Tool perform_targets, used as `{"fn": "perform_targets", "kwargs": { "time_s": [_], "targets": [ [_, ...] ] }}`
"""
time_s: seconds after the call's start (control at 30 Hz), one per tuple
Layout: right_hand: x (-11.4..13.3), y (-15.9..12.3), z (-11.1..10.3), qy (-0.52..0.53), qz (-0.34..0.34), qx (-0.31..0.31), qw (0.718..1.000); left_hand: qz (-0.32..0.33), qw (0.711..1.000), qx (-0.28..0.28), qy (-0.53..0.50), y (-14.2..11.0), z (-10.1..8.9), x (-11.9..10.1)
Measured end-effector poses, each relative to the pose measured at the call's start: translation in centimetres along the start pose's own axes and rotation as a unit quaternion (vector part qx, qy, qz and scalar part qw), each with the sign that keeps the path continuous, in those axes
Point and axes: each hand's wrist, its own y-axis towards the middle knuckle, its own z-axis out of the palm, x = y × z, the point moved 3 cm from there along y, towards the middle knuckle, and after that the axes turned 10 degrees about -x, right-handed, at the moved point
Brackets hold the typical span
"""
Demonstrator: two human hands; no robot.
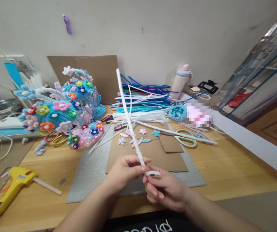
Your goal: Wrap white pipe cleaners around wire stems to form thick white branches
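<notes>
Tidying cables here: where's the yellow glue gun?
The yellow glue gun lies at the lower left of the head view, left of the gray cutting mat.

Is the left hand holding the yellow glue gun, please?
No, the left hand grips the white rod, while the glue gun lies apart.

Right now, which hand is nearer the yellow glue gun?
Left. The left hand is off to the right of the yellow glue gun; the right hand is farther right.
</notes>
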Motion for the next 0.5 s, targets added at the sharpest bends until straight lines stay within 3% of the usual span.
{"fn": "perform_targets", "kwargs": {
  "time_s": [0.17, 0.3, 0.4, 0.5],
  "targets": [
    [0.0, -0.1, 0.1, -0.007, -0.008, -0.001, 1.000, 0.037, 0.999, -0.001, 0.023, 0.2, -0.3, 0.3],
    [0.1, 0.1, -0.1, -0.115, -0.095, -0.068, 0.986, 0.053, 0.998, -0.034, 0.001, 0.1, -0.3, 0.1],
    [0.3, 0.0, 0.0, -0.241, -0.168, -0.110, 0.950, 0.085, 0.993, -0.078, 0.025, -0.1, -0.1, -0.3],
    [0.9, -0.3, 0.1, -0.348, -0.249, -0.162, 0.889, 0.131, 0.976, -0.152, 0.084, -0.2, -0.1, -0.7]
  ]
}}
